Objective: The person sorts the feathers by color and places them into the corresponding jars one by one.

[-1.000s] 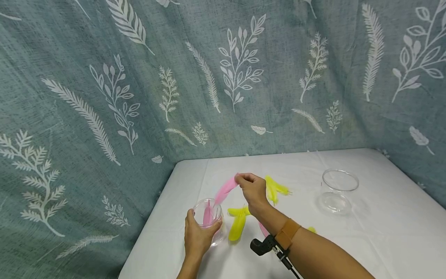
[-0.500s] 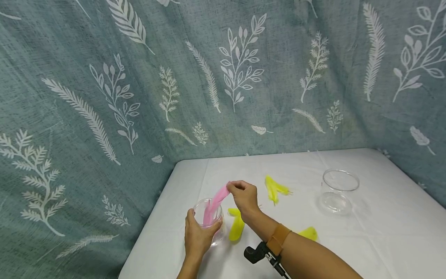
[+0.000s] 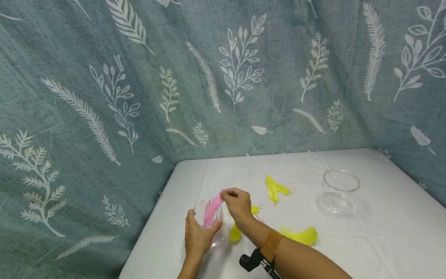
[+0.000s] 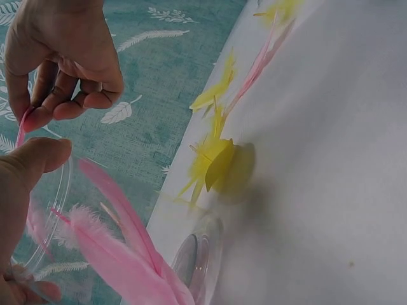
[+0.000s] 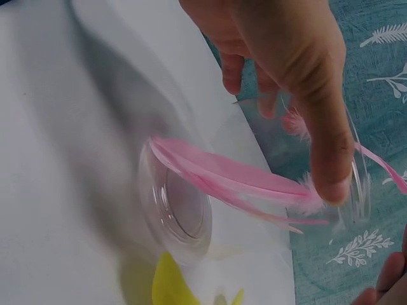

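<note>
Pinching a pink feather [image 3: 215, 205], the right hand [image 3: 238, 203] holds it dipping into a transparent jar [image 3: 218, 239] gripped by the left hand [image 3: 198, 235] toward the left edge of the white surface [image 3: 383, 217]; yellow feathers [image 3: 303, 235] lie rightward, with room before a second jar [image 3: 338, 191]

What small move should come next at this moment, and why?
Probably the right hand should lower the pinched feather and release it inside the jar: the feather's lower part is within the jar's mouth, the left hand grips the jar, and other pink feathers are inside.
</note>
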{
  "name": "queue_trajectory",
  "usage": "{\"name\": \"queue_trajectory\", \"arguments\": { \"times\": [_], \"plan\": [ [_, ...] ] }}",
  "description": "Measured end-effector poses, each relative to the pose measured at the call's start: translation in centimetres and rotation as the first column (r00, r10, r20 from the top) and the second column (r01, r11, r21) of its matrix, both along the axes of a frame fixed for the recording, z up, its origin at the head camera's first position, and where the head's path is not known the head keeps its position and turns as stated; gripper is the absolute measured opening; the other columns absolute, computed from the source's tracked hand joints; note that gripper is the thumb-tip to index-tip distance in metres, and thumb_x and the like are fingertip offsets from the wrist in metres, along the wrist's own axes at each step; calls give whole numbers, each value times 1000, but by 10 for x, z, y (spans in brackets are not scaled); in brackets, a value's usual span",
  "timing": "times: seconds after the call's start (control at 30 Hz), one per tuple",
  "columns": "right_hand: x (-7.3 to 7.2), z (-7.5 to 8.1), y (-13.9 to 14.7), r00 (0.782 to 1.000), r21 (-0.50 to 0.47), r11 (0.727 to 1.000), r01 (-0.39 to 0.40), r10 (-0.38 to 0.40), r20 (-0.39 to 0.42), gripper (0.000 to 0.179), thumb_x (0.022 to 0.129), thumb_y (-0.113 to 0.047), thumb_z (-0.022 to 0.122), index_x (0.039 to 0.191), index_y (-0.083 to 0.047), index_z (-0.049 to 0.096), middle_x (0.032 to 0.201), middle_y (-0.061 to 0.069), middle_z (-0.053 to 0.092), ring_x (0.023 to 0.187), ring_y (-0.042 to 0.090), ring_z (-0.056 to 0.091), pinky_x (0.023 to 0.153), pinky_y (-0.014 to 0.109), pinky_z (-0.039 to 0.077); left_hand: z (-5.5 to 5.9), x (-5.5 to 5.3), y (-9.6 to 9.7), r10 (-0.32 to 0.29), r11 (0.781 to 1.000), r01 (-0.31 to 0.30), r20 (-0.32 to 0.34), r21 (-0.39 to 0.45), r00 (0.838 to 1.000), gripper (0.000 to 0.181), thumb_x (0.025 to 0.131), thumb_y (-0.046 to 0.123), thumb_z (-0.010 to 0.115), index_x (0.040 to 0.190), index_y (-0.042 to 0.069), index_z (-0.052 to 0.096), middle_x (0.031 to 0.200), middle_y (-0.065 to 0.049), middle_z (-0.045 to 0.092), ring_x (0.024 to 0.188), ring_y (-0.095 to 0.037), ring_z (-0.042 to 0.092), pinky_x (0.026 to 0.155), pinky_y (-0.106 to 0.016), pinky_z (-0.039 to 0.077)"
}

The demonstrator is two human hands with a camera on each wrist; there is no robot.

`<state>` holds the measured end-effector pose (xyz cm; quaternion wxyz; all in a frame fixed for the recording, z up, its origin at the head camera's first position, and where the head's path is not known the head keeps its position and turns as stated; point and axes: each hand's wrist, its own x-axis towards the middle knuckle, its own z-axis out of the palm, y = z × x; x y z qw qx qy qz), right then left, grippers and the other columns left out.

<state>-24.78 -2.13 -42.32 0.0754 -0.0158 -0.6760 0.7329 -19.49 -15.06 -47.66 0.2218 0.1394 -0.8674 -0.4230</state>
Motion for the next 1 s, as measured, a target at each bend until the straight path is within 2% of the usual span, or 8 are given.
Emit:
{"name": "queue_trajectory", "arguments": {
  "times": [0.2, 0.53, 1.0],
  "plan": [
    [3, -4, -7, 1000, 50, 999, 14, -14, -13, 8, 84, -14, 72, 84, -7, 74, 82, 1, 68, 79, 18, 61, 71, 31, 49, 0, 0, 1, 1, 1000, -1, 2, 1, 1000, 104, 60, 49, 88, 138, 5, 36, 131, -16, 48, 116, -39, 51, 91, -57, 41],
    [9, -12, -17, 1000, 172, 985, -1, 5, -26, 6, 85, -15, 73, 83, -10, 75, 77, -2, 68, 74, 14, 62, 69, 30, 50, 0, 0, 0, -15, 1000, 15, -6, 11, 1000, 104, 60, 47, 89, 139, 5, 36, 132, -16, 47, 117, -39, 50, 91, -58, 41],
    [12, -16, -20, 997, 251, 968, 0, 18, -69, 6, 84, -17, 73, 81, -11, 74, 70, -4, 65, 68, 13, 60, 62, 28, 50, 1, 1, -1, -17, 1000, 17, -11, -5, 1000, 103, 60, 44, 89, 138, 4, 35, 131, -18, 47, 119, -41, 48, 92, -58, 41]
  ]
}}
